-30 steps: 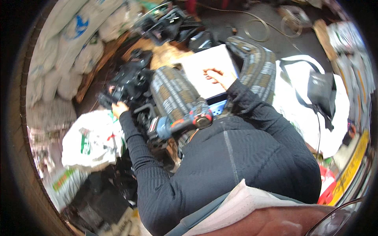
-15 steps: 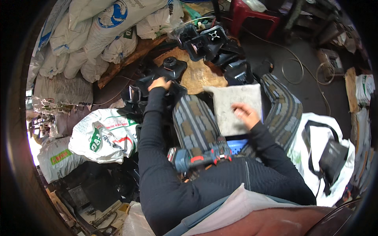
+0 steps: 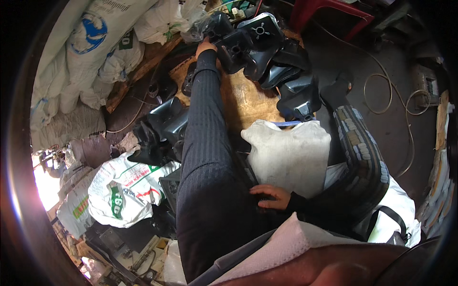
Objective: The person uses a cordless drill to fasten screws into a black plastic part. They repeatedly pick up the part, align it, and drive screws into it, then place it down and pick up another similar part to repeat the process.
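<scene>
Your left hand (image 3: 206,46) nearer — black plastic part (image 3: 234,51) just right of its fingers, clamped or not, can't tell; right hand (image 3: 273,197) near pale pad (image 3: 291,155) — finger closure unclear

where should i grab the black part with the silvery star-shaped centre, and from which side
Probably pinch that black part by its far rim, coming from the far side: that bright edge looks exposed, while other black parts crowd its near side.

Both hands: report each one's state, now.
Left hand: at the black plastic parts; its grip cannot be told.
Right hand: partly curled, near the whitish cloth; whether it holds anything cannot be told.
</scene>
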A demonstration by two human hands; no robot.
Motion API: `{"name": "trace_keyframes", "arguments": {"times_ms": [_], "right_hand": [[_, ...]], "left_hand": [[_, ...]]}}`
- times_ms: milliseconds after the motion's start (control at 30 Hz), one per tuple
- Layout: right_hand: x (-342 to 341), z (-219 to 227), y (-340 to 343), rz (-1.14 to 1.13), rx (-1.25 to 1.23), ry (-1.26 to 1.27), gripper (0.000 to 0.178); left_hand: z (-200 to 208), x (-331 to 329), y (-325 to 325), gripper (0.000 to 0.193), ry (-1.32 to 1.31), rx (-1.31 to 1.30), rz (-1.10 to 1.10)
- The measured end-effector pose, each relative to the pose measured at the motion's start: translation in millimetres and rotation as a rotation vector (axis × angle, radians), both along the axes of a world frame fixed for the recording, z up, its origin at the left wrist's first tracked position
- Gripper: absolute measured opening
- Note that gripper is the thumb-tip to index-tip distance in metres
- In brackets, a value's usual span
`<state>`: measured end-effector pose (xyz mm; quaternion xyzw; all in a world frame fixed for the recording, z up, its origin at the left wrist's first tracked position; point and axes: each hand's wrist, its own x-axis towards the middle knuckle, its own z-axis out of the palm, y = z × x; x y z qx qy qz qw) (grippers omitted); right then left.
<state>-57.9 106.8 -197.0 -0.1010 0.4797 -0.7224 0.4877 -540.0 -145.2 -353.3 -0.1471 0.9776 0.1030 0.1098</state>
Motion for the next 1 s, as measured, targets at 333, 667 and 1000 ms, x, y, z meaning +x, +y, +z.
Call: {"name": "trace_keyframes", "arguments": {"times_ms": [333, 667, 1000], "right_hand": [[17.5, -33.9, -8.0, -0.012, -0.106, -0.026, 0.042], [2.7, 3.5, -3.0, 0.028, -0.049, -0.072, 0.042], [21.6, 13.4, -7.5, -0.099, 0.05, 0.314, 0.041]], "left_hand": [[-45.3, -44.6, 4.7, 0.027, 0.135, -0.192, -0.123], [-15.1, 65.7, -2.9, 0.022, 0.632, -0.14, -0.244], [72.5, 187.3, 35.9, 0.019, 0.35, -0.148, -0.776]]}}
